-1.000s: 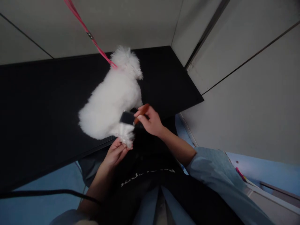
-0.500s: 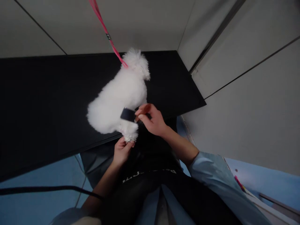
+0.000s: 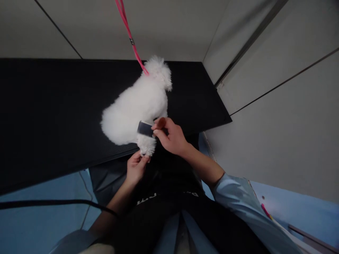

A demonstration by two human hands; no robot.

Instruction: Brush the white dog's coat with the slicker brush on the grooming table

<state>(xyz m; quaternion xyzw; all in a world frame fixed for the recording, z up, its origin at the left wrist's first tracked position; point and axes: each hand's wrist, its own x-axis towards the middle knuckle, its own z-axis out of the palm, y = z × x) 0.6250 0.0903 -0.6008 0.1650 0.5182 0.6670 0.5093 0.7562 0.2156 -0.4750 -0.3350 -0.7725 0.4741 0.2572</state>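
Note:
A fluffy white dog (image 3: 137,102) is on a black table (image 3: 53,106), its head turned away from me. A pink leash (image 3: 127,28) runs from its neck up out of view. My left hand (image 3: 136,167) pinches the end of the dog's outstretched leg (image 3: 147,144) at the table's near edge. My right hand (image 3: 171,135) is closed around the brown handle of a slicker brush (image 3: 145,129). The brush's flat dark head lies against the fur of that leg, with its contact side partly hidden.
Grey wall panels (image 3: 286,141) stand behind and to the right of the table. A black cable (image 3: 58,202) crosses at lower left above the blue floor (image 3: 47,225). My black apron (image 3: 172,211) touches the table's front.
The brush has turned slightly in my right hand, its handle now pointing more toward me. My left hand still holds the leg. The whole view has shifted a little.

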